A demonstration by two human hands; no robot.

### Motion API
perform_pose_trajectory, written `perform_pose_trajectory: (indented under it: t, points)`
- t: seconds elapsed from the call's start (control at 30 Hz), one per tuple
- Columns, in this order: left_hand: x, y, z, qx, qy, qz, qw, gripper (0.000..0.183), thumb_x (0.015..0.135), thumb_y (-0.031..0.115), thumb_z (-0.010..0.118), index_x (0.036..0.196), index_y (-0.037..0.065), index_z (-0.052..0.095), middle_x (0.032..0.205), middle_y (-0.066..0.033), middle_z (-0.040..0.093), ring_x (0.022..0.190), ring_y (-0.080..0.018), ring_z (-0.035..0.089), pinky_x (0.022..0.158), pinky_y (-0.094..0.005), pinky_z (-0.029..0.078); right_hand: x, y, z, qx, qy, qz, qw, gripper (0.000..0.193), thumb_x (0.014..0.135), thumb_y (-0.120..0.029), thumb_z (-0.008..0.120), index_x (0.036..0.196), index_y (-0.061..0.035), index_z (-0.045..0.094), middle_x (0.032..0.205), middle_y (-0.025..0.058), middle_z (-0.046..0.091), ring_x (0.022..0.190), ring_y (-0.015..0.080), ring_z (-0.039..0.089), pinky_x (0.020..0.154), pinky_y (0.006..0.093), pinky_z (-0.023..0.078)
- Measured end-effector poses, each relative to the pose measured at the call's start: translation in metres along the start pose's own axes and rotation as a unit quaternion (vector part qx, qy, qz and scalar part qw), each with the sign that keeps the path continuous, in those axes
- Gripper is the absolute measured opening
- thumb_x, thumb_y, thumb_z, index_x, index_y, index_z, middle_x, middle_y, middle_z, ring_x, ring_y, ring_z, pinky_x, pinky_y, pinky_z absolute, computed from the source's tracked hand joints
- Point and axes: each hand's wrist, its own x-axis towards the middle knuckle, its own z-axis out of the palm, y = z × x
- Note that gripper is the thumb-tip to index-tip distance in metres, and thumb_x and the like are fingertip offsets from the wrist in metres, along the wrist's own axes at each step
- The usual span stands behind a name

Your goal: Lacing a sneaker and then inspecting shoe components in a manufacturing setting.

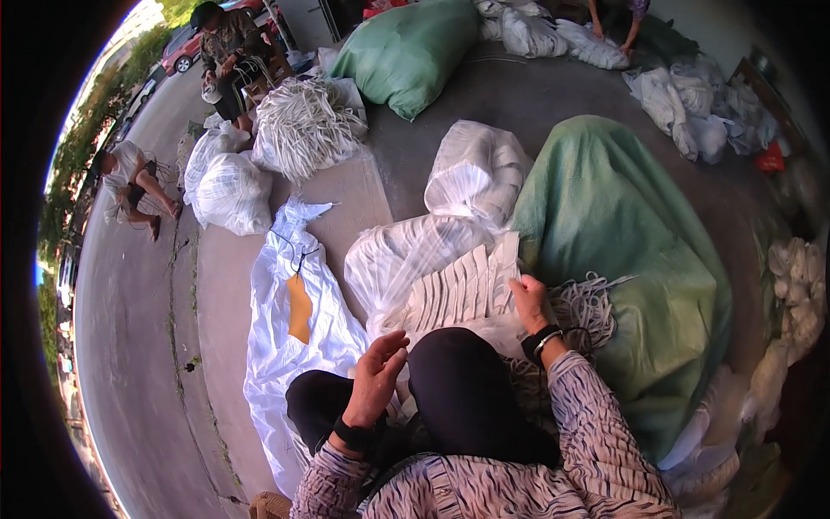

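Note:
My right hand (pixel 529 303) is closed on the edge of a stack of overlapping off-white pieces (pixel 462 290); they look like flat fabric or leather parts, their exact kind unclear. The stack rests on a clear plastic bag (pixel 406 251) of similar pieces in front of my knees. Beside my right wrist a bunch of white laces (pixel 592 307) lies against a large green sack (pixel 631 233). My left hand (pixel 373 381) is raised by my knee, fingers stretched and slightly bent, with nothing visible in it.
Left of my legs lies a white woven sack (pixel 298 346) with an orange tag (pixel 299 310). Further off are a heap of white strips (pixel 307 125), a plastic bag (pixel 229 190) and another green sack (pixel 406 52). Two people sit at the left; another person's hands show at top right.

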Motion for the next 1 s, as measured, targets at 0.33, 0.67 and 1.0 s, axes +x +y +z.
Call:
perform_pose_trajectory:
  t: [0.33,0.67,1.0]
  points:
    - [-0.095,-0.001,-0.012,-0.104,-0.029,0.075,0.991,0.042,0.09,0.007,0.056,0.13,0.003,0.041,0.116,-0.0119,0.055,0.101,-0.0183,0.058,0.09,-0.0305,0.045,0.006,-0.102,-0.068,0.546,0.074,0.139,0.823,0.028,0.083,-0.012,0.062,0.11,-0.0053,0.057,0.108,0.0072,0.061,0.097,0.023,0.059,0.081,0.0394,0.05]
    - [-0.112,0.01,0.007,-0.2,-0.078,0.094,0.972,0.055,0.097,0.035,0.042,0.142,0.008,0.023,0.131,-0.0156,0.045,0.12,-0.0245,0.045,0.098,-0.0391,0.038,-0.071,-0.228,-0.047,0.584,-0.139,0.155,0.785,0.031,0.09,-0.021,0.057,0.116,-0.0058,0.055,0.116,0.0091,0.06,0.109,0.0241,0.055,0.097,0.0408,0.042]
    - [-0.119,-0.011,-0.062,-0.503,0.016,0.154,0.85,0.043,0.096,0.033,0.039,0.127,0.004,0.045,0.124,-0.0104,0.054,0.113,-0.0244,0.052,0.098,-0.0419,0.041,-0.198,-0.271,0.003,0.385,-0.428,0.057,0.816,0.056,0.084,-0.023,0.064,0.131,-0.0051,0.039,0.123,0.0093,0.052,0.11,0.023,0.053,0.086,0.0419,0.05]
